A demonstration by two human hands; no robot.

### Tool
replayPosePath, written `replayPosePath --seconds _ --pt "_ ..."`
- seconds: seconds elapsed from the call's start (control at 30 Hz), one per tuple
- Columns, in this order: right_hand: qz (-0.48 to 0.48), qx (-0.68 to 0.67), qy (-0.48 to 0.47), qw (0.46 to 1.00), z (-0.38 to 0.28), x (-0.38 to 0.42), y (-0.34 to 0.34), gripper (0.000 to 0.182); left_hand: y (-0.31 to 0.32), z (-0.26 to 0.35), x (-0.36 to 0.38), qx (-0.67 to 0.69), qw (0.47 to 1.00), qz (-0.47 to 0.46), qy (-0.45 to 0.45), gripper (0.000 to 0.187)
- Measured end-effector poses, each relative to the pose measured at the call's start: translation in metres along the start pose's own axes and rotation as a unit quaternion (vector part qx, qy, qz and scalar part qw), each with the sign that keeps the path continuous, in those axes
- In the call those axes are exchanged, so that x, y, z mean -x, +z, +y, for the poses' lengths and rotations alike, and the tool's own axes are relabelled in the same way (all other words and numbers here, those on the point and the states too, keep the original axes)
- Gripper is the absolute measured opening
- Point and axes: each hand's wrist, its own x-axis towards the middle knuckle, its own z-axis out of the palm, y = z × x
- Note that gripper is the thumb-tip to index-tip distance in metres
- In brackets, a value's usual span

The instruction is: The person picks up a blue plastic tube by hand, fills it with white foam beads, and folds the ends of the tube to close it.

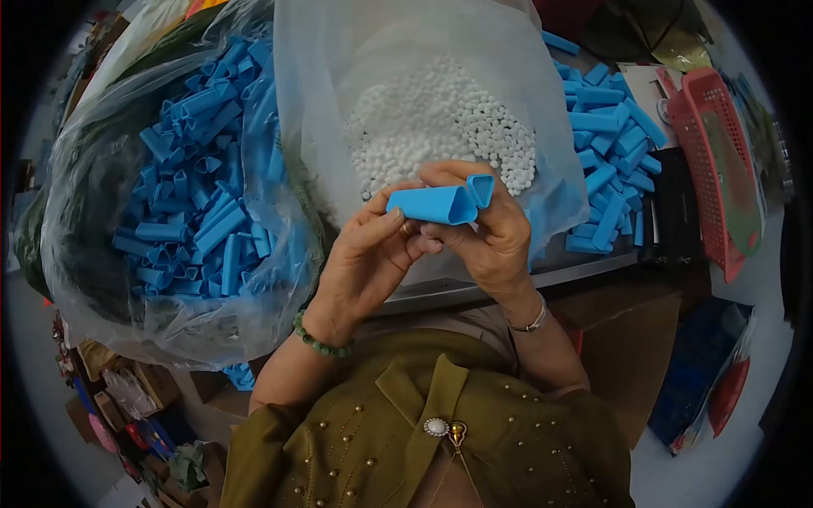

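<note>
1. Left hand (368, 258): fingers curled, thumb and fingertips pinching the near end of a blue plastic tube (440, 203); green bead bracelet (320, 341) at the wrist.
2. Right hand (487, 233): closed around the tube's far end, whose open triangular mouth shows above the fingers.
3. Tube position: held level in both hands, in front of a clear bag of white beads (440, 127).
4. Left side: large clear sack of blue tubes (195, 195).
5. Right side: loose pile of blue tubes (610, 161) on the counter (542, 271), red basket (720, 161) beyond.
</note>
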Motion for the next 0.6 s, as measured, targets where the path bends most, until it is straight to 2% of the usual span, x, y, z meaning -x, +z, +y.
replayPosePath --seconds 0.07,0.13,0.17,0.2,0.23,0.27,0.33,0.37,0.4,0.47,0.5,0.57,0.6 --pt "-0.006 -0.119 0.097 0.988 0.002 0.006 -0.009 0.035 -0.004 -0.009 -0.011 0.0 0.999 -0.036 -0.035 0.036" --pt "0.024 -0.094 0.106 0.99 0.004 0.008 -0.022 0.033 -0.009 -0.013 -0.025 -0.005 0.996 -0.068 -0.065 0.036" --pt "0.052 -0.069 0.116 0.989 0.005 0.009 -0.029 0.031 -0.01 -0.013 -0.036 -0.287 0.958 -0.013 -0.015 0.037" --pt "0.086 -0.072 0.155 0.982 0.01 0.013 -0.036 0.026 -0.013 -0.011 -0.046 -0.545 0.837 0.042 0.035 0.038" --pt "0.087 -0.074 0.155 0.981 0.012 0.014 -0.041 0.026 -0.017 -0.009 -0.057 -0.734 0.648 0.018 0.202 0.047" --pt "0.114 -0.04 0.175 0.977 0.014 0.015 -0.046 0.025 -0.02 -0.007 -0.069 -0.735 0.647 0.017 0.2 0.047" --pt "0.141 -0.004 0.191 0.971 0.013 0.014 -0.048 0.024 -0.023 -0.009 -0.089 -0.859 0.396 -0.051 0.319 0.056" --pt "0.151 -0.02 0.19 0.97 0.011 0.013 -0.045 0.022 -0.025 -0.018 -0.09 -0.893 0.345 -0.06 0.282 0.062" --pt "0.161 -0.036 0.191 0.968 0.01 0.012 -0.044 0.02 -0.028 -0.024 -0.092 -0.893 0.345 -0.06 0.283 0.062" --pt "0.163 -0.032 0.193 0.967 0.012 0.013 -0.044 0.02 -0.035 -0.032 -0.095 -0.914 0.267 -0.083 0.294 0.054" --pt "0.165 -0.028 0.195 0.967 0.013 0.014 -0.045 0.02 -0.038 -0.03 -0.097 -0.914 0.268 -0.086 0.292 0.054" --pt "0.158 -0.017 0.203 0.966 0.016 0.015 -0.049 0.02 -0.045 -0.023 -0.105 -0.916 0.259 -0.101 0.291 0.041" --pt "0.147 -0.007 0.207 0.967 0.017 0.015 -0.05 0.021 -0.043 -0.021 -0.108 -0.912 0.245 -0.091 0.317 0.03"
